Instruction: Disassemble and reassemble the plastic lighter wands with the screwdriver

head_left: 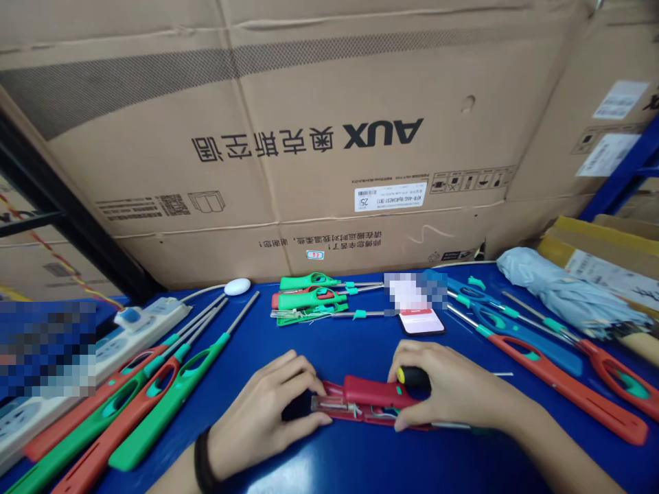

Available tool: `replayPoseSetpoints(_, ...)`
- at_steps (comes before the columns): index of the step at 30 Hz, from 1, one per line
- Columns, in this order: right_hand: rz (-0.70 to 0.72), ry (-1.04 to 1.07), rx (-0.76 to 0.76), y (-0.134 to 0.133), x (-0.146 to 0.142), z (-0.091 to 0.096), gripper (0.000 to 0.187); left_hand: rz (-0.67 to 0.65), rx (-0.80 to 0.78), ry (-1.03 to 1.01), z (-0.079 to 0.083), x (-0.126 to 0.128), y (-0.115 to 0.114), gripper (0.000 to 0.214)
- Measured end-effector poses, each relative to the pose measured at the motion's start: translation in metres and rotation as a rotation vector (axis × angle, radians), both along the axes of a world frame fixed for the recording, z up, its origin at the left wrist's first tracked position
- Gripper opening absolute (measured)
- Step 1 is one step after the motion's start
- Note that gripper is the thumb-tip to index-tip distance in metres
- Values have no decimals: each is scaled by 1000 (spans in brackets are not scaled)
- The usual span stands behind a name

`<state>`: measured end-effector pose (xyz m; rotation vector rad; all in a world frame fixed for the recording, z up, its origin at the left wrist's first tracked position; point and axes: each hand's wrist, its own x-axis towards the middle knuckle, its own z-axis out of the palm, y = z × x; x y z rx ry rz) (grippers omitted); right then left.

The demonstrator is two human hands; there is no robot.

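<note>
A red utility lighter (373, 391) lies across the blue tabletop in front of me, its casing parted so that a clear inner piece and thin wires show. My left hand (272, 405) pinches the lighter's left end between thumb and fingers. At its other end, my right hand (437, 387) grips the casing. Tucked in that same hand is a screwdriver (416, 379) with a black and yellow handle; a thin shaft tip shows beyond the hand. A metal tube pokes out to the right below my right hand, partly hidden by it.
Assembled lighters (169, 394) in red and green lie at left beside a power strip (110, 350). Opened green lighters (311, 298) and a phone (422, 322) are behind my hands. More lighters (571, 387) and a folded umbrella (556, 288) lie right; a large carton (309, 89) stands behind.
</note>
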<state>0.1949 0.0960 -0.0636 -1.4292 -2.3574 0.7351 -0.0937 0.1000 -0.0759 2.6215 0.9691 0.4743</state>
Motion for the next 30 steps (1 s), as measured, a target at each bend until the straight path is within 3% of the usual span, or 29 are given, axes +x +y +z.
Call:
replayPoseSetpoints(5, -2, 3, 13, 1, 0, 3, 17, -24, -59, -21, -4, 3, -2, 16)
replayPoseSetpoints(10, -155, 51, 293, 7, 3, 2, 15, -45, -41, -61, -4, 4, -5, 17)
replayPoseSetpoints(12, -158, 73, 335, 6, 3, 3, 12, -63, -43, -78, -2, 4, -6, 16)
replayPoseSetpoints(18, 89, 88, 124, -4, -12, 4, 22, -96, -32, -104, -2, 4, -3, 13)
replayPoseSetpoints(21, 171, 55, 79, -6, -19, 1, 11, -86, -23, -119, -2, 5, -3, 9)
replayPoseSetpoints(30, 73, 154, 140, -5, -13, 2, 7, -38, -15, -174, -7, 2, -1, 9)
